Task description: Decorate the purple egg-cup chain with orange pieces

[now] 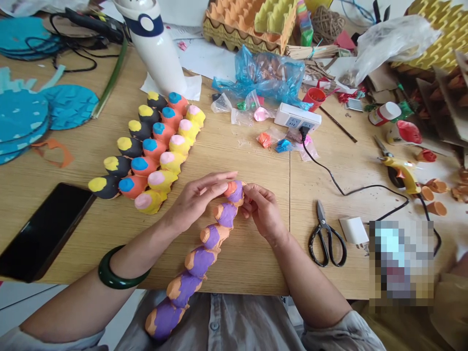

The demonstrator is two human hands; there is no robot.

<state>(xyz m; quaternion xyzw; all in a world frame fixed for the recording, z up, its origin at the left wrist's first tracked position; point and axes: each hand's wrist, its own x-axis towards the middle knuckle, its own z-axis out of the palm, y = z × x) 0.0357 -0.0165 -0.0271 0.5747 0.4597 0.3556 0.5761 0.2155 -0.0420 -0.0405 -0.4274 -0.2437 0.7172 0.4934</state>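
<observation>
A strip of purple and orange egg-carton cups [199, 261] runs from the wood table's middle down over its front edge toward my shirt. At its far end, my left hand [199, 197] rests its fingers on an orange-red patch on the last cup, fingers together. My right hand [262, 207] pinches the right side of the same cup, thumb and fingers bent around its edge. Left of the strip stand three rows of clay-covered cups: black with yellow tops [133, 146], orange with blue tops [151, 146], yellow with pink tops [171, 161].
Black scissors [325, 239], a white plug adapter [354, 230] and a yellow glue gun [402, 173] lie to the right. A power strip [298, 117] with a black cord sits behind. At left are a phone [46, 231] and a tall white bottle [155, 48].
</observation>
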